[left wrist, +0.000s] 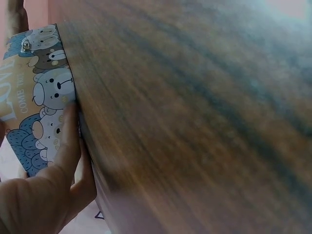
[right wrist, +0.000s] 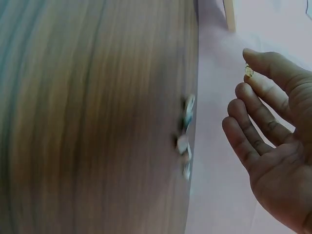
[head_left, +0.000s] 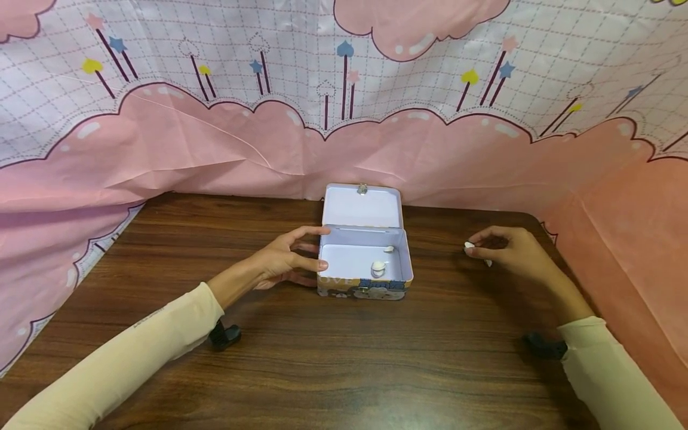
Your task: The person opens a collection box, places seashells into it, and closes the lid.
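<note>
An open metal tin box (head_left: 365, 288) with a cartoon-bear print stands on the table, its hinged lid (head_left: 362, 206) raised. Inside lie a rounded white shell-like piece (head_left: 378, 268) and a smaller one (head_left: 389, 249). My left hand (head_left: 282, 257) rests against the box's left side, fingers spread and fingertips at the rim. In the left wrist view, straight fingers lie along its printed side (left wrist: 51, 90). Off to the right, my right hand (head_left: 507, 248) pinches a small pale shell-like piece (right wrist: 249, 71) between thumb and index finger, the other fingers loosely bent.
Several small shell-like pieces (right wrist: 184, 144) lie near the edge of the brown wooden table (head_left: 344, 358), below the right hand. A pink and white printed cloth (head_left: 242, 149) hangs behind the table and along its right side.
</note>
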`<state>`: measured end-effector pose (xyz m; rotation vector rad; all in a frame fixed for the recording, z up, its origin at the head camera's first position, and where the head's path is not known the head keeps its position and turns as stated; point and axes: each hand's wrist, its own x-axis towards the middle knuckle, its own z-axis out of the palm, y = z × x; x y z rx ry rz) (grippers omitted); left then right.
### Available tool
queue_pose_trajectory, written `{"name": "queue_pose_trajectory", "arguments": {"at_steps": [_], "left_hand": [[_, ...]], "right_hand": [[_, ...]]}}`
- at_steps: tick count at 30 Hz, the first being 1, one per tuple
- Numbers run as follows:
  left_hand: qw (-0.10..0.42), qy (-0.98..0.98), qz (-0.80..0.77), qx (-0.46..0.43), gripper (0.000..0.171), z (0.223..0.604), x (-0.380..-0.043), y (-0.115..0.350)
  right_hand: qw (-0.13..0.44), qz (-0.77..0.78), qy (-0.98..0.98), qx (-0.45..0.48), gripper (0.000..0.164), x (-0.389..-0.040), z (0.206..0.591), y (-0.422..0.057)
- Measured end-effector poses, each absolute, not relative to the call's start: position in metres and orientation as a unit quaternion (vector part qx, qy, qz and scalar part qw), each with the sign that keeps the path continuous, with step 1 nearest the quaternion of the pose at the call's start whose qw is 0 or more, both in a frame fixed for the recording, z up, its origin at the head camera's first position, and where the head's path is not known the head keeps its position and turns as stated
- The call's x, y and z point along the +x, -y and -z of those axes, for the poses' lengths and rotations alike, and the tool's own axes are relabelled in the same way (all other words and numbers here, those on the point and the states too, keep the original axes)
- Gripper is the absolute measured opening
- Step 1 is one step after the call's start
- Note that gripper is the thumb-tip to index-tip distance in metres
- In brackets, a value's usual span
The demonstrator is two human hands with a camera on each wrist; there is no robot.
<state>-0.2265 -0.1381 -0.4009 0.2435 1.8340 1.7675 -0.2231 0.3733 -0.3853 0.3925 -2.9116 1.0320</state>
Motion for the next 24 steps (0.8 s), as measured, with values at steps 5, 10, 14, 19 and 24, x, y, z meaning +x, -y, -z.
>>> {"name": "queue_pose_trajectory", "arguments": {"at_steps": [5, 10, 14, 19, 24], "left_hand": [[0.286, -0.687, -0.662, 0.092, 0.087, 0.401, -0.227, 0.138], [0.286, -0.685, -0.664, 0.090, 0.087, 0.400, -0.227, 0.138], [0.284, -0.687, -0.662, 0.089, 0.087, 0.400, -0.227, 0.138], [0.286, -0.690, -0.659, 0.088, 0.087, 0.399, -0.225, 0.138], [0.285, -0.688, -0.661, 0.091, 0.087, 0.400, -0.225, 0.138]], "right_hand": [[0.013, -0.323, 0.937, 0.137, 0.029, -0.224, 0.381, -0.354], [0.034, -0.311, 0.939, 0.143, 0.027, -0.226, 0.380, -0.337], [0.051, -0.316, 0.935, 0.154, 0.025, -0.228, 0.377, -0.322], [0.047, -0.330, 0.928, 0.164, 0.026, -0.229, 0.373, -0.306], [0.046, -0.347, 0.920, 0.176, 0.026, -0.228, 0.366, -0.288]]}}
